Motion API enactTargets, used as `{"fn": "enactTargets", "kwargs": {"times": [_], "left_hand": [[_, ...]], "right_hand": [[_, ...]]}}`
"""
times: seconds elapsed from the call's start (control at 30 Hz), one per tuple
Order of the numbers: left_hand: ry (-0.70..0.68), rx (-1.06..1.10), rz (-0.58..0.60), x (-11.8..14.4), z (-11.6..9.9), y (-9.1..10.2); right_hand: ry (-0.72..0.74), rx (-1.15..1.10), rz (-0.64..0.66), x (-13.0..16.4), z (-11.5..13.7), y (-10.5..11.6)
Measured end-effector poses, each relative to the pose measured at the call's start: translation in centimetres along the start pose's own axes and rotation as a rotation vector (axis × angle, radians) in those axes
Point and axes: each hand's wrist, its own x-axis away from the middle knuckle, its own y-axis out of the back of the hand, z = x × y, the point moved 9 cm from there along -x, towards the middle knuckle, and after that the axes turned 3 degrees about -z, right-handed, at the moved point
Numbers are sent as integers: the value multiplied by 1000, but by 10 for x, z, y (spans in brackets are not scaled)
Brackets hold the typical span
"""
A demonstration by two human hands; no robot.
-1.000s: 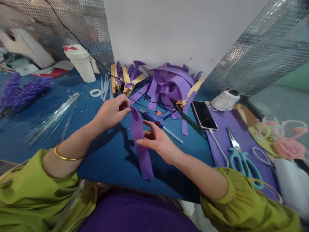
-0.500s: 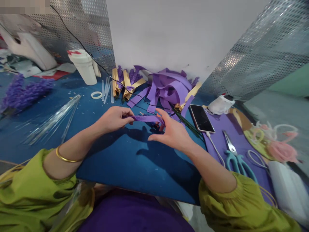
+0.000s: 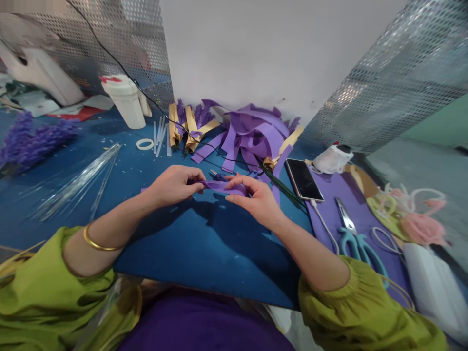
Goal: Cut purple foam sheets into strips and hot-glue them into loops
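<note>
Purple foam strip (image 3: 223, 186) is what I see stretched between both hands, held just above the blue table (image 3: 175, 243). My left hand (image 3: 174, 184) pinches its left end with fingers curled tight. My right hand (image 3: 256, 197) grips the right end, thumb pressed on top and fingers beneath, so the strip spans the short gap between them. Beyond the strip lies the heap of purple strips (image 3: 252, 134); right of it rest the phone (image 3: 304, 179) and then the scissors (image 3: 356, 236).

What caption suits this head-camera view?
Left hand and right hand hold a purple foam strip above the blue table.
</note>
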Motion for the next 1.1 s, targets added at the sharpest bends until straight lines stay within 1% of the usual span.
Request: {"fn": "enactTargets", "kwargs": {"times": [0.07,0.13,0.23,0.33,0.47,0.53,0.6,0.67,0.73,0.8,0.9,0.97,1.1], "left_hand": [[-4,10,-7,0,-1,1],[-11,28,-10,1,-2,2],[-24,61,1,1,-5,2],[-31,85,24,2,-7,0],[-62,52,29,3,-9,0],[-92,35,24,3,-13,2],[-116,23,15,4,-15,4],[-121,11,-9,5,-16,7],[-119,-13,-40,5,-15,10],[-126,-37,-57,5,-15,12],[-141,-42,-32,4,-15,9],[-133,-27,-11,4,-15,8],[-97,19,6,5,-15,7]], "right_hand": [[-40,-36,-24,1,-2,1],[-111,-69,-46,1,-8,2],[-243,-121,-32,3,-21,0],[-326,-146,22,6,-28,-4],[-341,-163,111,9,-24,-9],[-403,-176,173,13,-23,-14],[-496,-243,231,19,-24,-20],[-576,-360,286,25,-25,-27],[-607,-442,321,27,-25,-32],[-543,-420,279,22,-25,-29],[-327,-292,91,9,-21,-12],[-227,-250,-2,4,-17,-3],[-179,-198,-90,3,-14,5]]}}
